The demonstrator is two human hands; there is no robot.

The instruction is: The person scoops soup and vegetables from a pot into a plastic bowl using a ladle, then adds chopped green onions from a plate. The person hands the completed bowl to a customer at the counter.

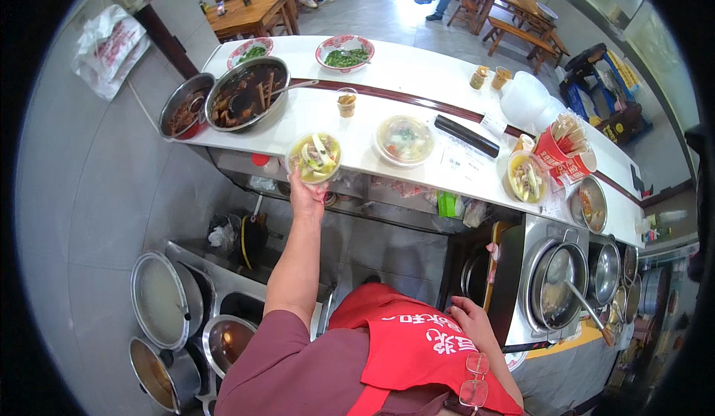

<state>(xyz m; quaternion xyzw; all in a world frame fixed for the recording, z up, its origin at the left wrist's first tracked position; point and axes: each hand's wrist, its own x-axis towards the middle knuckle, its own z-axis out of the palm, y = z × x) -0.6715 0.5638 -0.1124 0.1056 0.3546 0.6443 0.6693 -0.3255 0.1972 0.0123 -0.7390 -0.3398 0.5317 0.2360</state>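
My left hand grips the near side of a clear plastic takeaway bowl. Yellowish broth with pale strips and bits of meat fills it. The bowl is over the front edge of the white counter; whether it rests there I cannot tell. My right hand hangs low at my side against the red apron, its fingers loosely bent with nothing visible in them. Farther right along the counter are a lidded takeaway bowl and a second bowl with similar pale strips.
A steel basin of dark braised food holds a ladle. Behind stands a bowl of chopped greens. A black roll lies near red cups of chopsticks. Pots sit lower left; a wok with a ladle is at right.
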